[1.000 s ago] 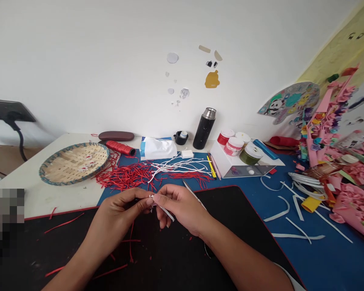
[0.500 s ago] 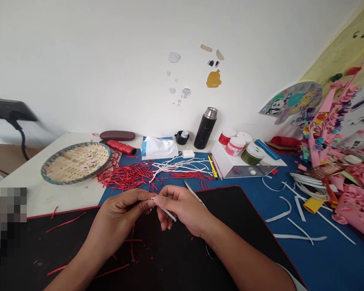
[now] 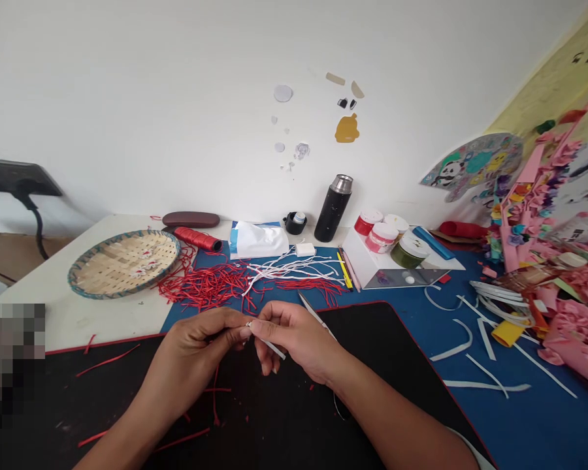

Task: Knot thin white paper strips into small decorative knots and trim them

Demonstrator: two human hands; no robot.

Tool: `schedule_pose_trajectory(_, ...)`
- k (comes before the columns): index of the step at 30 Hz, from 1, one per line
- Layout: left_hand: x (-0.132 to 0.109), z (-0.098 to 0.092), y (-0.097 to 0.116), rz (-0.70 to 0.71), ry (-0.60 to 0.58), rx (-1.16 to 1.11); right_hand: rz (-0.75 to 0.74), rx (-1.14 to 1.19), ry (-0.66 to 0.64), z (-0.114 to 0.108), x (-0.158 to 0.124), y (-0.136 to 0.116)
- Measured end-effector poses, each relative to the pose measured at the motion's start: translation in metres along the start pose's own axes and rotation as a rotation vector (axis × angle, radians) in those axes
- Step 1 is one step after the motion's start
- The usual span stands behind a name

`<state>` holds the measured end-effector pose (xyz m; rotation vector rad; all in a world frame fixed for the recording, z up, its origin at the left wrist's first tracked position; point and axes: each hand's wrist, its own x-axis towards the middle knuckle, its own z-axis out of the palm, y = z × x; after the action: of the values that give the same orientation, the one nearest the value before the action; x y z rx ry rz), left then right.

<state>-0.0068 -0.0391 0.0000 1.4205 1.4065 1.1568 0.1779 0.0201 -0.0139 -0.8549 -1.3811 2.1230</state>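
Observation:
My left hand (image 3: 196, 352) and my right hand (image 3: 294, 339) meet over the black mat (image 3: 372, 365), fingertips touching. Both pinch a small white strip (image 3: 275, 350); its free end slants down to the right beneath my right fingers. The part between the fingertips is small and mostly hidden. Behind my right hand lie scissors (image 3: 310, 308), their blades showing and the rest partly covered by the hand and arm. Short red cords (image 3: 108, 360) are scattered on the mat. Beyond my hands are a pile of red cords (image 3: 210, 284) and several white cords (image 3: 294, 266).
A woven basket (image 3: 122, 264) and a red thread spool (image 3: 196, 239) are at the back left. Near the wall stand a black flask (image 3: 333, 209) and jars on a white box (image 3: 372, 277). White strips (image 3: 485, 385) and pink paper flowers (image 3: 575, 333) lie at right.
The whole view has shifted very slightly to the right. Both hands keep their pinch on the white strip, with hardly any visible movement.

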Motion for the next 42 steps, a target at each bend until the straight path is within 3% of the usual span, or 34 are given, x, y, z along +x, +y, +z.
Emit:
schedule_pose_trajectory(7,0.005,0.003,-0.007,-0.143,-0.010,-0.221,-0.028,-0.008,0.006,0.002,-0.001,0.000)
schedule_pose_trajectory(14,0.005,0.004,-0.018,-0.193,-0.008,-0.384,-0.063,0.009,-0.012,0.003,-0.001,-0.001)
schedule_pose_trajectory(28,0.008,0.004,-0.005,-0.291,0.094,-0.620,-0.056,-0.078,0.010,0.004,0.000,-0.001)
schedule_pose_trajectory(42,0.009,0.004,-0.009,-0.290,0.128,-0.642,0.005,-0.056,-0.047,0.005,0.000,0.001)
